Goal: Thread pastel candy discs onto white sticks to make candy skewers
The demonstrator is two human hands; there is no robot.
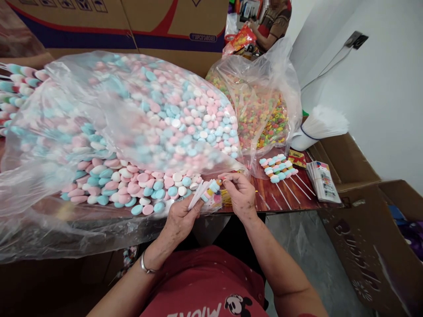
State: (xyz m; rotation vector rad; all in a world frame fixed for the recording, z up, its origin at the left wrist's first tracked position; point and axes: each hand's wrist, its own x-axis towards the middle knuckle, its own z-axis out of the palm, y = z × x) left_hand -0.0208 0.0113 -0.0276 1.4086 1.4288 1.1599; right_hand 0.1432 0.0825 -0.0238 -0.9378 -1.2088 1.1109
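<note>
My left hand [182, 216] is closed around several white sticks [196, 193]. Blue, white and orange candies [210, 191] are threaded at the upper end of what it holds. Fingertips of my right hand [242, 196] pinch a small reddish gummy candy [222, 178] beside that threaded end. Left of my hands, loose pink, blue and white candies [134, 187] spill from the mouth of a large clear plastic bag [172, 110]. Several filled candy skewers [278, 168] lie side by side to the right, their sticks pointing toward me.
Behind stands a second clear bag of small colourful gummies [264, 119]. White sticks [325, 125] fill a container at the right, near stacked printed packets [324, 181]. Open cardboard boxes [353, 251] flank the table's right end. Another person [274, 22] is at the back. More skewers [20, 88] lie far left.
</note>
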